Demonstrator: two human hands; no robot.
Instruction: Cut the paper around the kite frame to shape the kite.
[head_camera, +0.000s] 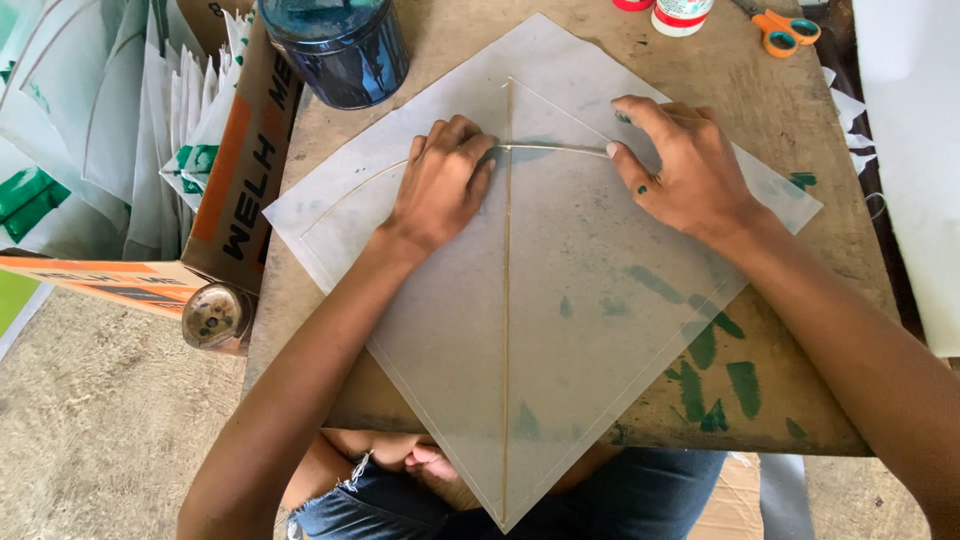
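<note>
Translucent kite sheet lies under left hand and right hand, both pressed flat, grip released, apparently on its curved stick.

Both arms reach forward from the lower edge of the view, bare to above the elbow. The left hand lies palm down, fingers bent and pressed close together. The right hand lies flat too, fingers spread, thumb and forefinger stretched toward the left hand.
</note>
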